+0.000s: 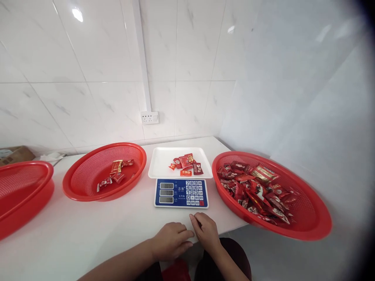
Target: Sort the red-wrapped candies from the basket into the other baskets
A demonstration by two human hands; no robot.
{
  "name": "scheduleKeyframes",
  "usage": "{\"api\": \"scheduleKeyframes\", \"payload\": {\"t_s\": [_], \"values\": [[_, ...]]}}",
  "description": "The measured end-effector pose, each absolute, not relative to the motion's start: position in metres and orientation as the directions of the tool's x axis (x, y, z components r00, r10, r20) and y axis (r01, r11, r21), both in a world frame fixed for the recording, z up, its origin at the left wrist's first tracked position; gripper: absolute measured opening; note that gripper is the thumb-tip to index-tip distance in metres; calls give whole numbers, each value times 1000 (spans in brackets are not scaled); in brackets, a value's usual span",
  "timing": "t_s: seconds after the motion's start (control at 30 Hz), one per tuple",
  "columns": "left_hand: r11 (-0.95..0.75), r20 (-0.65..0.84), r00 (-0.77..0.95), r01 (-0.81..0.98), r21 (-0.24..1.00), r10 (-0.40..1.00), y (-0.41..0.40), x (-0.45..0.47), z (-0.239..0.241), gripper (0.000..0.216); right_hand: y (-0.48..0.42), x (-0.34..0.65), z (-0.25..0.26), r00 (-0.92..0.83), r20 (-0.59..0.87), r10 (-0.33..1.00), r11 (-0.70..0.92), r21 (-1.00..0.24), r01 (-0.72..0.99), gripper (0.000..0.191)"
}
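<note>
My left hand (pixel 173 239) rests at the table's front edge with its fingers loosely curled and nothing visible in them. Close beside it, my right hand (pixel 207 233) is also curled, its thumb toward the left hand. Just beyond both hands stands a blue and white digital scale (pixel 181 193) with a keypad and small displays. Several red wrapped candies (pixel 185 162) lie on its white weighing tray (pixel 159 162). At the right, a red basket (pixel 318 212) holds a heap of red and gold wrapped candies (pixel 254 189).
Left of the scale, a red perforated basket (pixel 84 173) contains several wrapped candies (pixel 116 167). Another red basket (pixel 26 207) is cut off at the left edge. A cardboard box (pixel 18 155) sits at the back left. The white table (pixel 88 234) meets a tiled wall with a socket (pixel 149 118).
</note>
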State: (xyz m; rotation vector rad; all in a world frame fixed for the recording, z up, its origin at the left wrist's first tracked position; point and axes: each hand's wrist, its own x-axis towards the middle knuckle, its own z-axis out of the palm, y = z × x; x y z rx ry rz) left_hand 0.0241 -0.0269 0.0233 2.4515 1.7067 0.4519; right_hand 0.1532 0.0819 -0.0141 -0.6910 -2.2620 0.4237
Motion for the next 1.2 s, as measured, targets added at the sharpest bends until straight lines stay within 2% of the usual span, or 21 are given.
{"api": "scheduleKeyframes", "payload": {"t_s": [0.2,0.3,0.37,0.6,0.87,1.2], "values": [[-162,124,110,795,584,986,-20,17,22,22,80,150,-18,-594,533,603,795,-464,391,44],[-126,114,66,726,676,991,-22,13,24,22,78,148,-20,-575,546,609,793,-413,447,45],[-140,114,85,717,683,990,-25,11,24,22,77,146,-21,-561,550,618,783,-374,497,46],[-292,162,244,763,577,956,-30,11,19,24,73,136,-20,-487,509,710,680,-318,661,48],[-290,191,219,712,639,957,-26,6,11,22,67,131,-19,-379,519,766,581,-308,753,47],[-280,203,192,626,728,960,-23,0,8,22,66,126,-18,-307,529,791,522,-322,790,47]]}}
